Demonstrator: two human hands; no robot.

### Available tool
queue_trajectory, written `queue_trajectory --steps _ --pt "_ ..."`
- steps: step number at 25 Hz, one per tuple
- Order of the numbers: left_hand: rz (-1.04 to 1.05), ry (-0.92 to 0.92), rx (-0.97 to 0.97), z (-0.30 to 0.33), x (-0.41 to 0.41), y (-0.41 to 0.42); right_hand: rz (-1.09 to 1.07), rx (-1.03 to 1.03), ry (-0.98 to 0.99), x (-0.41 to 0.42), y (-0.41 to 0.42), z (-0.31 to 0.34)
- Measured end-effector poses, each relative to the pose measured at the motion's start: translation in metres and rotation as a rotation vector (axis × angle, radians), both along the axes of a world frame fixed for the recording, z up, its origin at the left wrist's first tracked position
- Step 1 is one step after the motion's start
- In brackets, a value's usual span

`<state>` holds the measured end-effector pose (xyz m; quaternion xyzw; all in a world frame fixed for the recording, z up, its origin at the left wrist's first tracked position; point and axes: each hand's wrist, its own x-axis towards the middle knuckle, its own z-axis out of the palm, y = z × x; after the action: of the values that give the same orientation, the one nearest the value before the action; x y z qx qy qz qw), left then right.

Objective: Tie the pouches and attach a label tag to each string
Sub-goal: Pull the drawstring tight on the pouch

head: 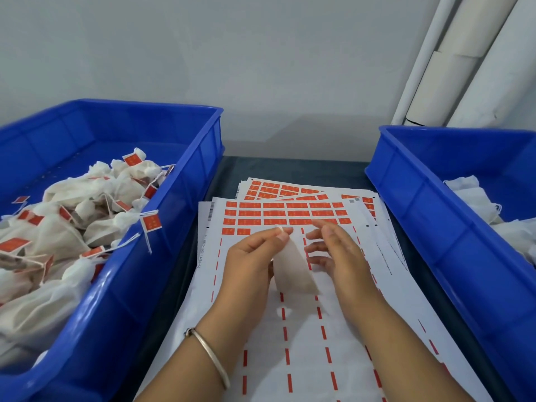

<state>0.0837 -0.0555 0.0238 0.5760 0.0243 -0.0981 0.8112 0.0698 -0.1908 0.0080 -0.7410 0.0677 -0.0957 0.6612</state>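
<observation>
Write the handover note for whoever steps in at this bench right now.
Left hand: pinches the top of a pale strip over the label sheets.
Right hand: open, fingers spread beside the strip, holding nothing.
Top label sheet: lower rows already peeled, red labels left in the upper rows; more sheets stacked beneath.
Left bin: piled with tied pouches carrying red tags.
Right bin: white pouches with no tags showing.
Left to do: tie and tag the right bin's pouches.

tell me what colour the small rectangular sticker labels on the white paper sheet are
Orange-red, the small rectangular sticker labels sit in rows on the white paper sheet; head view.
</observation>
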Motion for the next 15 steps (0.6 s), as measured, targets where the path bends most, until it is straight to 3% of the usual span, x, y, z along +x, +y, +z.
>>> queue_trajectory --steps 4,7,9,12,15 --pt "-0.019 0.053 -0.074 0.001 0.002 0.0 0.324 -0.161 0.045 -0.008 0.012 0.001" --pt "0.045 -0.057 0.159 -0.002 -0.001 -0.006 0.238 -0.326 0.113 -0.005 0.02 -0.003" --pt "0.071 -0.109 0.249 -0.004 0.0 -0.007 0.189 -0.324 0.124 -0.005 0.018 -0.006" --pt "0.08 -0.042 0.137 -0.002 0.005 -0.001 0.214 -0.323 0.171 -0.006 0.013 -0.005" --pt "0.136 0.045 0.025 -0.002 0.012 0.006 0.253 -0.198 0.243 -0.007 0.01 -0.003"
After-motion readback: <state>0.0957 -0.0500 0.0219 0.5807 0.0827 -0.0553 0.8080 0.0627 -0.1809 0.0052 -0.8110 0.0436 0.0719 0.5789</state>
